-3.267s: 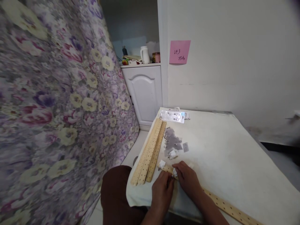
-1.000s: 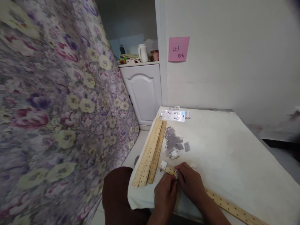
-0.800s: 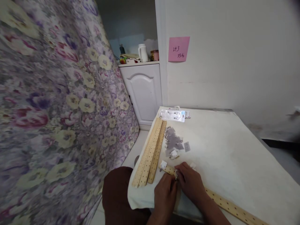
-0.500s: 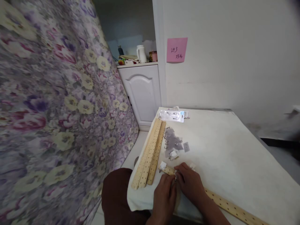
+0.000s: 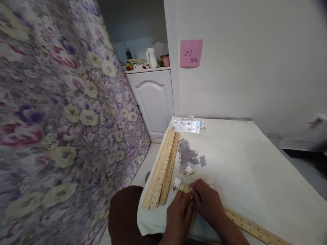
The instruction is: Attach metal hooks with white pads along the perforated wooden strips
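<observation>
A pale wooden strip with rows of holes [image 5: 252, 226] runs slantwise under both of my hands near the table's front edge. My left hand [image 5: 178, 211] is closed, its thumb and fingertips pinching at a small shiny metal piece [image 5: 191, 196] over the strip. From the other side, my right hand [image 5: 207, 201] bends its fingers onto the same spot, also closed. The fingers hide most of the metal piece, so its kind cannot be made out. A small white tag [image 5: 177, 182] sits at the strip's far end, beyond my left fingertips.
More perforated wooden strips [image 5: 162, 170] lie along the table's left side. Beside them are grey cards with small metal rings [image 5: 188, 153], a loose grey card [image 5: 202, 160] and a white-tagged piece [image 5: 188, 170]. Clear packaging [image 5: 186, 126] rests at the back. A floral curtain [image 5: 63, 119] hangs left.
The view has shifted slightly. Both hands stay at the same spot on the strip, with only small finger movements around the metal piece.
</observation>
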Tool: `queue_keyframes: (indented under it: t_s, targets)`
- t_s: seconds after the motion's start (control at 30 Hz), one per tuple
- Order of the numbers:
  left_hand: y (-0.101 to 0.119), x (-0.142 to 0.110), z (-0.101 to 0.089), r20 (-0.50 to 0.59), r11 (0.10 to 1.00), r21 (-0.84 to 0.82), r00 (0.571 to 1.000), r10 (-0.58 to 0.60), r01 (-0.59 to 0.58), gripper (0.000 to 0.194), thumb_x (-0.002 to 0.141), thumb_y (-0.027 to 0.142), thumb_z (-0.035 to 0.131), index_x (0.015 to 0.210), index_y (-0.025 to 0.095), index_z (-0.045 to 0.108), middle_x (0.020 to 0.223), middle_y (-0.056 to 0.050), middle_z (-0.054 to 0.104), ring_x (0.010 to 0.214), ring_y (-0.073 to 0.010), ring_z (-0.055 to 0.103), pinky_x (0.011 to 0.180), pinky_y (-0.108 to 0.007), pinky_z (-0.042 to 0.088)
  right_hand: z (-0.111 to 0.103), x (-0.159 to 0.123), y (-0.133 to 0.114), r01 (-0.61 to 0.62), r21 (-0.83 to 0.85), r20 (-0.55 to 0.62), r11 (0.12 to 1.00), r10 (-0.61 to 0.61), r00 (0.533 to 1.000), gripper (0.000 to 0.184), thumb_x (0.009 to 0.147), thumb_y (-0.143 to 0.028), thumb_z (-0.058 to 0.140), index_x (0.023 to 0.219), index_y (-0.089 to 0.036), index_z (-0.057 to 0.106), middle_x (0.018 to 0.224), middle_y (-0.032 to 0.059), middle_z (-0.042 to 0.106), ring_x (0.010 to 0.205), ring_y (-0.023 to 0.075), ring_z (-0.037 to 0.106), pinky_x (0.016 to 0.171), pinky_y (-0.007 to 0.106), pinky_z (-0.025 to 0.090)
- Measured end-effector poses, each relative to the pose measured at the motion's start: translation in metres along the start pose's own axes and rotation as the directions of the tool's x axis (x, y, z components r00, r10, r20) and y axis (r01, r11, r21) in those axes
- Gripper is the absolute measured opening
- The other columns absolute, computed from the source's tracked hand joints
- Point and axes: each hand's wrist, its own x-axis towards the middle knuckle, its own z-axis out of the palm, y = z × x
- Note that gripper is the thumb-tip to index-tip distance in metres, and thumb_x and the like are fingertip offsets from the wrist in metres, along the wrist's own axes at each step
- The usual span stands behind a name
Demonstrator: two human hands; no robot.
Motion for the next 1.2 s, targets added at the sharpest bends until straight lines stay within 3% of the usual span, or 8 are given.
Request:
queue_keyframes:
  t_s: [0.37,0.73,0.97,1.2]
  targets:
    - [-0.004,0.002,0.003,0.024,0.999,0.047,0.999,-0.025,0.024,0.022,0.091,0.021,0.048,0.107,0.025,0.063,0.097,-0.004,0.065,0.088,-0.0172,0.064,0.077,-0.028,0.052,-0.008,0.002,-0.012,-0.053,-0.014,0.026,0.999,0.053,0.998,0.023,0.090,-0.018,0.041,0.094,-0.024,0.063,0.096,0.0021,0.063,0.084,0.0159,0.064,0.074,0.026,0.047]
    - [-0.005,0.001,0.001,-0.022,0.999,0.013,0.999,-0.037,0.037,0.026,0.087,0.020,0.052,0.111,0.024,0.062,0.099,-0.005,0.067,0.092,-0.0188,0.064,0.080,-0.029,0.053,0.003,-0.005,0.004,0.082,0.073,-0.099,0.994,-0.075,0.992,0.031,0.091,-0.016,0.037,0.113,-0.023,0.057,0.109,0.0055,0.062,0.089,0.0167,0.063,0.080,0.030,0.051]
    - [-0.006,0.002,0.002,-0.012,0.998,0.070,1.000,-0.008,0.009,0.034,0.086,0.021,0.053,0.119,0.025,0.059,0.105,-0.006,0.067,0.097,-0.0197,0.064,0.083,-0.031,0.053,0.001,-0.013,0.009,0.065,0.088,-0.153,0.994,-0.051,0.987,0.028,0.088,-0.016,0.042,0.107,-0.023,0.060,0.108,0.0064,0.061,0.096,0.0183,0.062,0.084,0.032,0.051]
    - [-0.003,0.004,0.001,0.009,0.993,0.115,1.000,-0.005,0.004,0.032,0.089,0.023,0.049,0.119,0.028,0.059,0.100,-0.004,0.067,0.091,-0.0184,0.066,0.077,-0.028,0.054,-0.001,-0.013,0.005,0.030,0.103,-0.105,0.994,-0.019,0.994,0.022,0.089,-0.018,0.043,0.097,-0.024,0.062,0.102,0.0042,0.063,0.090,0.0168,0.062,0.082,0.030,0.051]
